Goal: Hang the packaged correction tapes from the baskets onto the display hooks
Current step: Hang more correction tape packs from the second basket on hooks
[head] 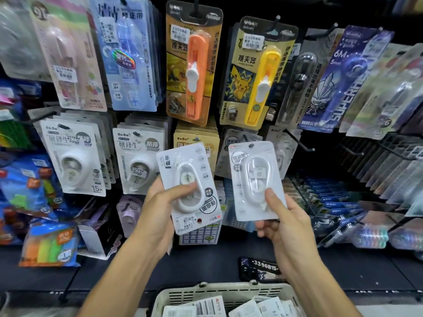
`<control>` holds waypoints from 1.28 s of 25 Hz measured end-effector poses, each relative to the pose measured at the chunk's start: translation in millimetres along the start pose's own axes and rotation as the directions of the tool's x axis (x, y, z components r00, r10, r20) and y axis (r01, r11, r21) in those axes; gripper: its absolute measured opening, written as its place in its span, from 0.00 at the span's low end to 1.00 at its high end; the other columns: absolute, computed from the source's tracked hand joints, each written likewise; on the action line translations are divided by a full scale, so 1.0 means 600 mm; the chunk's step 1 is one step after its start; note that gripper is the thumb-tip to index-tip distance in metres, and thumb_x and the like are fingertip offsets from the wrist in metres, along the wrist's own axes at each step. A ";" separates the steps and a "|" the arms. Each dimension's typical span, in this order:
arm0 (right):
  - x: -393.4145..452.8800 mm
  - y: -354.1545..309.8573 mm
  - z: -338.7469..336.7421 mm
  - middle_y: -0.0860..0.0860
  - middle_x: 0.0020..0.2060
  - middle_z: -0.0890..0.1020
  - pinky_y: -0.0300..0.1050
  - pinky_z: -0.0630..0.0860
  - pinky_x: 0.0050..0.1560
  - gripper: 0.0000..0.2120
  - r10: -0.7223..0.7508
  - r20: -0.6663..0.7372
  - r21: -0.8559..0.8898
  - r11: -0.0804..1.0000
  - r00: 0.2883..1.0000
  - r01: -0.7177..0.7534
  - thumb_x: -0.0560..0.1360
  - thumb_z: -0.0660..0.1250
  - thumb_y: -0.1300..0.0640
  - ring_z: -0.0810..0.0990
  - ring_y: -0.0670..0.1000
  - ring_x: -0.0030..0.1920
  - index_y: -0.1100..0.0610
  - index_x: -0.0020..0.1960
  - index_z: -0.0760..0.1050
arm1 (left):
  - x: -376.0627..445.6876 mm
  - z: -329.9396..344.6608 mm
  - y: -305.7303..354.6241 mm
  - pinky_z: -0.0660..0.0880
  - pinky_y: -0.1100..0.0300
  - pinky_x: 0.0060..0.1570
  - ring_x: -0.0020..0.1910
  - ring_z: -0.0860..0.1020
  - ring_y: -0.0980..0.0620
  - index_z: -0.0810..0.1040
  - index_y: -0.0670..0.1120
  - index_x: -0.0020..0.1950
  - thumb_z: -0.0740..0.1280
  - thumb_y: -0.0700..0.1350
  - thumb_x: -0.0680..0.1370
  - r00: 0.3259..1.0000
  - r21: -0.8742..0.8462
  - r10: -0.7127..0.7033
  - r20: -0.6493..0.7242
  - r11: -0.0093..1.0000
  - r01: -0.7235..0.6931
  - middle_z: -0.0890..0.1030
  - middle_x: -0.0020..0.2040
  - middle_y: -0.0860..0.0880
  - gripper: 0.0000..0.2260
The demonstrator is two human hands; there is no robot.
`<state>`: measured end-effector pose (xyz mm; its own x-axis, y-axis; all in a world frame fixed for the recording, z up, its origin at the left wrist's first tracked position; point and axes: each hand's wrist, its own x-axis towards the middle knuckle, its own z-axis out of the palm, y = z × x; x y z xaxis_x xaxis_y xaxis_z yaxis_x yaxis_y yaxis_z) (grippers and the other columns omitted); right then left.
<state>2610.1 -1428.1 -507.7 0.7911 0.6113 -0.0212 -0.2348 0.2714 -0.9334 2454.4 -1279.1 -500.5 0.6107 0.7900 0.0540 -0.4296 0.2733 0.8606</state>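
Correction tape packs, two in number, are held up side by side in front of the display wall, each in one hand. The left-hand pack [190, 188] appears upside down: its printed characters read inverted and its barcode sticker sits at the lower end, so its hang hole, not visible, is judged to be at the bottom or hidden. Its long axis runs near vertical, top leaning slightly left. The right-hand pack [256, 180] stands upright, hang slot uppermost, long axis also near vertical with a slight leftward lean.

The left hand [160, 209] pinches its pack, thumb pressed on the clear blister over the tape body and fingers behind the card, out of view. The right hand [281, 223] grips the lower right corner of its pack, thumb on the front face and fingers curled beneath and behind. Holding by the lower part leaves the slot end free, which suits threading onto a hook.

A bare hook [299, 141] projects just right of the upright pack, with a second bare hook [352, 151] further right; either seems a likely target. The inverted pack would probably need turning first. Behind the hands hang rows of similar white packs [75, 161]. Below, near the frame's lower edge, a basket [199, 294] holds further packs, so stock remains to hang.
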 end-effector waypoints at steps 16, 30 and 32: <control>0.033 -0.022 0.050 0.45 0.49 0.86 0.35 0.79 0.36 0.18 -0.123 0.443 -0.429 0.840 0.888 0.331 0.71 0.78 0.51 0.85 0.43 0.43 0.46 0.58 0.78 | 0.004 0.000 0.006 0.85 0.45 0.43 0.47 0.87 0.43 0.87 0.54 0.53 0.83 0.50 0.67 0.957 0.556 0.072 0.279 0.801 -0.223 0.88 0.47 0.47 0.16; -0.011 -0.002 0.025 0.58 0.48 0.86 0.44 0.79 0.30 0.20 0.169 0.491 -0.198 0.977 0.854 -0.080 0.68 0.76 0.56 0.85 0.57 0.38 0.53 0.60 0.79 | 0.006 -0.003 0.017 0.76 0.67 0.28 0.33 0.81 0.58 0.85 0.47 0.51 0.72 0.41 0.69 0.996 0.108 0.074 -0.046 0.992 -0.069 0.87 0.42 0.50 0.12; -0.011 -0.018 0.019 0.56 0.42 0.87 0.41 0.76 0.27 0.11 0.189 0.513 -0.360 0.933 0.837 0.009 0.69 0.76 0.49 0.84 0.54 0.33 0.48 0.50 0.84 | 0.006 -0.001 0.022 0.71 0.68 0.25 0.29 0.76 0.59 0.88 0.50 0.49 0.73 0.43 0.69 0.990 0.230 0.139 0.003 0.964 -0.136 0.86 0.40 0.51 0.10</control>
<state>2601.4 -1426.7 -493.3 0.3284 0.9445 -0.0110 -0.0082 -0.0088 -0.9999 2450.4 -1272.5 -489.6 0.5475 0.8184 0.1747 -0.3439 0.0296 0.9386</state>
